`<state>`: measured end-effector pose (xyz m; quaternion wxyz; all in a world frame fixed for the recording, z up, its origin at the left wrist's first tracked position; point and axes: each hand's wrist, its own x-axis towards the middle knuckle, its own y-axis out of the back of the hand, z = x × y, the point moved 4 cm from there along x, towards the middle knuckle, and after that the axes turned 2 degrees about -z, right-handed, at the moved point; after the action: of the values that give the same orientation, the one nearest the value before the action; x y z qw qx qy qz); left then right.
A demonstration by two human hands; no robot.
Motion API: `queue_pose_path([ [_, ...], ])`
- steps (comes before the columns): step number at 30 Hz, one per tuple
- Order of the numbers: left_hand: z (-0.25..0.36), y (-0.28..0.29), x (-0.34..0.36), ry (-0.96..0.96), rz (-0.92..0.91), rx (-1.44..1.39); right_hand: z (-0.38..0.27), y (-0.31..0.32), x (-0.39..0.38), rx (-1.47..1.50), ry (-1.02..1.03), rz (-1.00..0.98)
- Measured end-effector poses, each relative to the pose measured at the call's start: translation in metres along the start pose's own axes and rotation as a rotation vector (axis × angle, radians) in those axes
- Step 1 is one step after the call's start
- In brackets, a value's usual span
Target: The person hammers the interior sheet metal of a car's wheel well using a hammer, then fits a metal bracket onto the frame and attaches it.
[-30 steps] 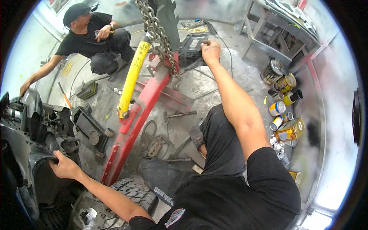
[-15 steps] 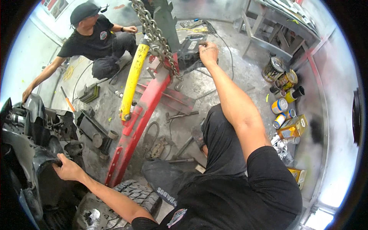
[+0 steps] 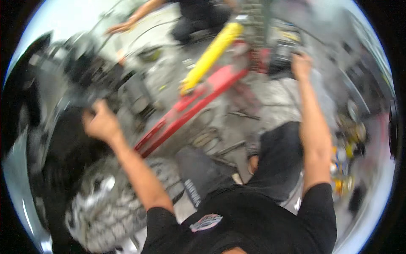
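Note:
Everything is blurred by motion. My left hand [image 3: 101, 120] is closed on the edge of a dark panel [image 3: 63, 139] of the vehicle's front at left, above a large tyre [image 3: 110, 211]. My right hand [image 3: 301, 63] is closed on the near right edge of a black part [image 3: 281, 53] at the upper right, beside hanging chains [image 3: 256, 34] and a red steel beam [image 3: 194, 101]. A yellow cylinder [image 3: 211, 55] slants above the beam. What exactly my fingertips touch is hard to make out.
A co-worker [image 3: 190, 19] crouches at the top, one hand [image 3: 120, 27] stretched leftward near the vehicle. Loose metal parts and tools [image 3: 139, 97] lie on the floor. Paint cans [image 3: 347, 161] stand along the right wall. My bent legs [image 3: 275, 152] are below the beam.
The view has swung, so the beam, vehicle and co-worker appear higher and farther right, and blurred. Both my hands still grip their parts. The co-worker's outstretched hand appears off the vehicle's panel.

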<state>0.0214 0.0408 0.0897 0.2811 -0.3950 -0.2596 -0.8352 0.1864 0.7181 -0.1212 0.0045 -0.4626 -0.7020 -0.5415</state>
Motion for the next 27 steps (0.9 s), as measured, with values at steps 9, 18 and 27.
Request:
queue_pose_path([
  [9,-0.023,0.006,-0.002,-0.059,0.089,-0.039,-0.046,0.013,0.0,0.563,-0.09,0.026],
  [18,-0.006,-0.027,-0.012,-0.075,0.024,-0.064,-0.143,0.071,-0.027,0.575,0.104,-0.206],
  [27,-0.016,-0.007,-0.002,0.012,-0.006,0.253,-0.218,0.014,-0.068,0.544,0.507,-0.372],
])
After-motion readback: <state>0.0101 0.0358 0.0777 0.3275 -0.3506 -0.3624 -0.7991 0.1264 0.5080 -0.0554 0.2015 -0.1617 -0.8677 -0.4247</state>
